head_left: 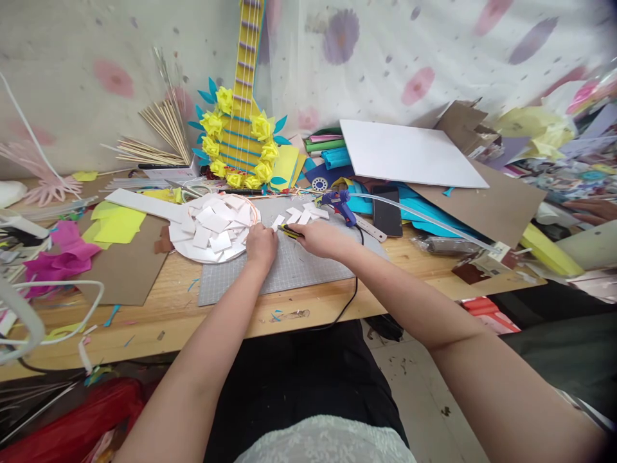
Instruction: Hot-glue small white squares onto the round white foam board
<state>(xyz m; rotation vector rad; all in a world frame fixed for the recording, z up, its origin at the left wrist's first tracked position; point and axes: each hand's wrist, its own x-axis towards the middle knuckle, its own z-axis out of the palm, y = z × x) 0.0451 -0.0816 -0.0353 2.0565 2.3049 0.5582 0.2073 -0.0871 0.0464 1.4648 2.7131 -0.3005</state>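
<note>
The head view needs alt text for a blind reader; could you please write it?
A right hand holds a yellow-and-black cutter beside the left hand, over a grey mat. Nearby are white pieces, a blue glue gun and a yellow guitar-shaped craft with flowers.

One camera, worn on the person's head, looks forward and down at the mat (308, 270) from above its near side. The view is fairly close yet wide, with the mat about midway, the wall (395, 58) behind it, tabletop (164, 331) to either side, and lap (308, 379) and floor (419, 379) before it.
</note>
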